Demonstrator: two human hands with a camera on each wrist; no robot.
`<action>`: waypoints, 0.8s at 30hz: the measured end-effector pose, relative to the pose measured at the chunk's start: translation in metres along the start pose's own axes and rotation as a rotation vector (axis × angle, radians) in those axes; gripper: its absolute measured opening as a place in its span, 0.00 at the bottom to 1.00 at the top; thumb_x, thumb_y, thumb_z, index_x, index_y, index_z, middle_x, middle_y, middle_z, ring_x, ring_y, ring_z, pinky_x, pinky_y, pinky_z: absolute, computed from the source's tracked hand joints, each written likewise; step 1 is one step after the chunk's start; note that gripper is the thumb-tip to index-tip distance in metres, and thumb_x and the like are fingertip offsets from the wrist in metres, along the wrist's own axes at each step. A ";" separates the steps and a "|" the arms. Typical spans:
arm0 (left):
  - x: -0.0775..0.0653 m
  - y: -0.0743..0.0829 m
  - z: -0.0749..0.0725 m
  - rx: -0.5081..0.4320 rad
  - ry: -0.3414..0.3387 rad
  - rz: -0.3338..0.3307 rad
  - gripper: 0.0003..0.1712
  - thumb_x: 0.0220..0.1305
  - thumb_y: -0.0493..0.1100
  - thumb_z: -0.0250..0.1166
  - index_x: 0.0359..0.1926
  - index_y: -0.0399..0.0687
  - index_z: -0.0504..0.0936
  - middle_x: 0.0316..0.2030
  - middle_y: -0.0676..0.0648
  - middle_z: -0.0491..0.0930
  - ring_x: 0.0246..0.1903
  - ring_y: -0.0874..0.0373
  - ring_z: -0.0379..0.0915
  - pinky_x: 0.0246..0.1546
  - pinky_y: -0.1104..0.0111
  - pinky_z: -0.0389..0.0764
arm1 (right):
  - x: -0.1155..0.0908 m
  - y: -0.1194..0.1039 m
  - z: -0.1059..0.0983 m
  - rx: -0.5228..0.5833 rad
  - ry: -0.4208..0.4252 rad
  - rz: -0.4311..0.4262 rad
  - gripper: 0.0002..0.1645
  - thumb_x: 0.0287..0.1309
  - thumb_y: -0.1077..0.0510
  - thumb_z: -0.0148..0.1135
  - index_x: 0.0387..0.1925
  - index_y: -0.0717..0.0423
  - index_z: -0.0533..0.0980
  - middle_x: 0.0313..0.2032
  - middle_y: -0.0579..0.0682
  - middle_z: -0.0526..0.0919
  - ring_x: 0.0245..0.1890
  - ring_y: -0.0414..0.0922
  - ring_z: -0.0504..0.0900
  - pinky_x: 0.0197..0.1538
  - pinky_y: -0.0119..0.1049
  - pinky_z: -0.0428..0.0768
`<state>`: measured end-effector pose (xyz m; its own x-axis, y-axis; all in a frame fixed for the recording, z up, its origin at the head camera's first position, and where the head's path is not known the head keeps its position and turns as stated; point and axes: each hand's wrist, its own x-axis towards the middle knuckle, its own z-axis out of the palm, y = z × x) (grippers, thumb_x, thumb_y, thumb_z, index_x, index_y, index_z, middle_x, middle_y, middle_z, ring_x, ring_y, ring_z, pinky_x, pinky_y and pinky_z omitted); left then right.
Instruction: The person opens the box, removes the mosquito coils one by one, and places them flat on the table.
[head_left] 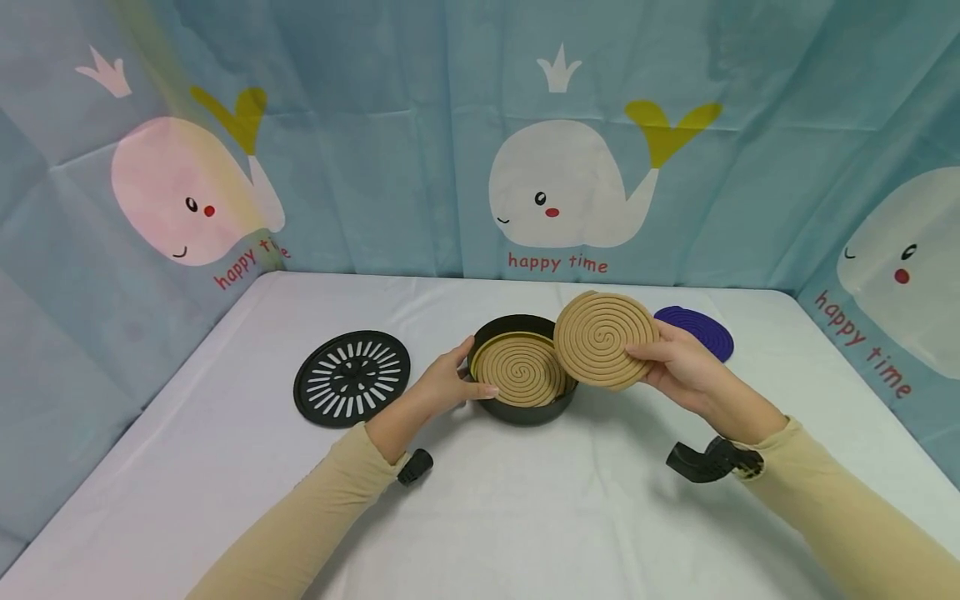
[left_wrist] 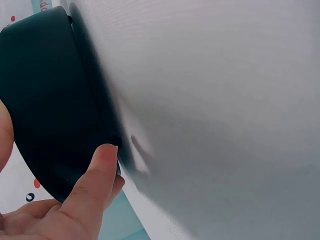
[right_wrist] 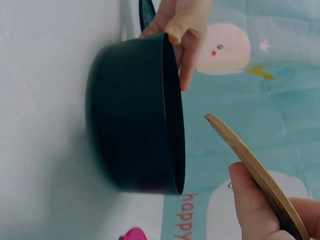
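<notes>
My right hand (head_left: 682, 367) pinches a tan spiral mosquito coil (head_left: 602, 337), thumb on its near face, and holds it tilted up over the right side of a black round mosquito coil holder (head_left: 525, 414). Inside that holder lies another tan coil (head_left: 517, 371), with a yellow rim showing round it. On the left, my left hand (head_left: 442, 383) grips the holder's side, its thumb at the front rim. The left wrist view shows fingers (left_wrist: 100, 165) against the black outer wall (left_wrist: 50, 90). From the right wrist, the held coil (right_wrist: 255, 167) appears edge-on, apart from the holder (right_wrist: 135, 115).
A black slotted lid (head_left: 351, 379) lies left of the holder on the white-covered table (head_left: 525, 517). At the back right is a purple spiral coil (head_left: 697, 329), partly behind my right hand. A blue whale-print curtain (head_left: 412, 192) encloses the table's back and sides.
</notes>
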<state>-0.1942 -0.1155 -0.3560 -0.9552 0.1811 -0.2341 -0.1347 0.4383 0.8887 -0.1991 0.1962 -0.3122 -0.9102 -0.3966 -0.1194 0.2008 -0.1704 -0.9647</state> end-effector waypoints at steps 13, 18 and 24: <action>0.002 -0.002 0.000 0.005 0.005 0.001 0.57 0.55 0.39 0.74 0.77 0.46 0.46 0.74 0.36 0.48 0.69 0.41 0.54 0.66 0.52 0.60 | -0.016 -0.007 -0.038 0.163 0.002 -0.065 0.47 0.68 0.74 0.46 0.74 0.64 0.28 0.51 0.46 0.75 0.48 0.43 0.82 0.48 0.37 0.82; 0.002 -0.003 0.001 -0.010 -0.008 0.015 0.57 0.56 0.37 0.73 0.77 0.43 0.45 0.74 0.37 0.47 0.69 0.41 0.54 0.66 0.53 0.62 | -0.021 -0.009 -0.051 0.159 0.004 -0.107 0.48 0.70 0.72 0.46 0.73 0.63 0.24 0.55 0.47 0.68 0.50 0.41 0.81 0.49 0.36 0.81; 0.001 -0.002 0.001 -0.022 -0.019 0.016 0.57 0.56 0.37 0.73 0.77 0.43 0.45 0.74 0.38 0.47 0.70 0.42 0.52 0.65 0.53 0.63 | -0.028 -0.014 -0.066 0.269 -0.028 -0.161 0.48 0.70 0.74 0.42 0.71 0.63 0.20 0.50 0.48 0.79 0.50 0.44 0.82 0.48 0.38 0.82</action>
<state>-0.1946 -0.1151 -0.3589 -0.9522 0.2048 -0.2268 -0.1251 0.4158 0.9008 -0.2005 0.2693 -0.3112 -0.9287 -0.3687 0.0401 0.1466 -0.4641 -0.8736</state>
